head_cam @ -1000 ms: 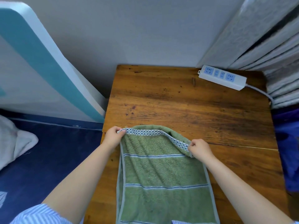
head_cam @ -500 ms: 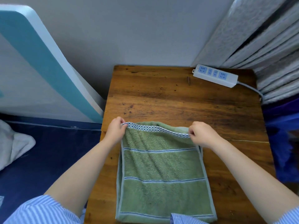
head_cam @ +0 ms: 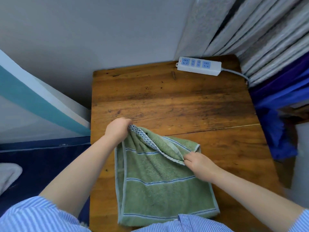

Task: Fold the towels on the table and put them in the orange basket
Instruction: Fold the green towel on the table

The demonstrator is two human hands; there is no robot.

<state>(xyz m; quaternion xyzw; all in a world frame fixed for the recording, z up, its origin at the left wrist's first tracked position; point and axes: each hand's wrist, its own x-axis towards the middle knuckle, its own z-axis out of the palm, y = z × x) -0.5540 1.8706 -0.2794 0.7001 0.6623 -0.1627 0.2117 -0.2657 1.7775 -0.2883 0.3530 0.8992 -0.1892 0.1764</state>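
— What can't you make out?
— The green towel has its near edge behind the striped shirt at the frame's bottom.
— Anything else?
— The left hand hides its own fingertips; the blue cloth on the right is blurred.

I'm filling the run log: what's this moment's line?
phase: folding | left hand: pinches green towel far corner, lifted | right hand: pinches right edge | table: towel's near part lying on it | basket: unseen

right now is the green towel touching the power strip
Apart. The head view shows the green towel lying near the table's front edge, with bare wooden table between it and the power strip at the back.
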